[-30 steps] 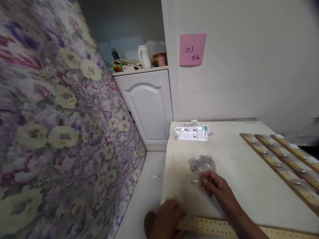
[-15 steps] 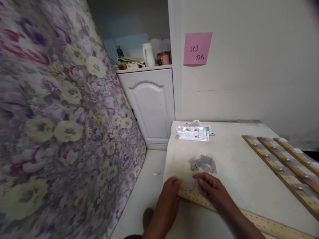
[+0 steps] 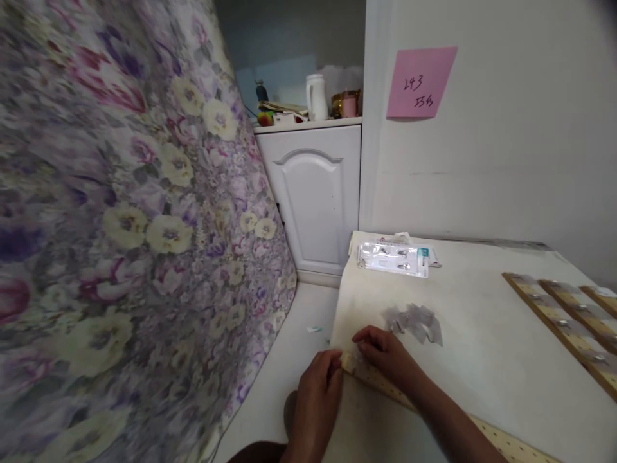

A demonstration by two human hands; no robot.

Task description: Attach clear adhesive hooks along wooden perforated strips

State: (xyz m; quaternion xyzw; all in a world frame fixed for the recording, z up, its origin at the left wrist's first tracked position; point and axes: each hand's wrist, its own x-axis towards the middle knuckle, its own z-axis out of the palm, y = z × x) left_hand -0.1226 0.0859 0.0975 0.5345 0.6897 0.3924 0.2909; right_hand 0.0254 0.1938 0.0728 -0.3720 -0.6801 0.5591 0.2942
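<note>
A pale wooden strip with rows of small holes (image 3: pixel 501 437) lies along the table's near edge. At its left end, my left hand (image 3: pixel 319 395) is closed, with thumb and fingertips pinching the end of the strip. My right hand (image 3: pixel 388 357) is closed just above the same end, its fingers curled over a small clear plastic bag (image 3: pixel 359 361) that is partly hidden by the fingers. Beyond my right hand lies a loose pile of small greyish see-through bags (image 3: pixel 417 323) with small metal bits in them.
Blister packs with metal pieces (image 3: pixel 393 258) lie at the table's far left. Finished-looking wooden strips carrying small bags (image 3: pixel 562 328) lie at the right. Beside the table hang a floral curtain (image 3: pixel 144 257) and, behind, a white cabinet (image 3: pixel 313 206). A pink note (image 3: pixel 421 83) is on the wall.
My right hand has moved left with the clear bag, down to the strip's end and closer to my left hand. The view has swung slightly left.
</note>
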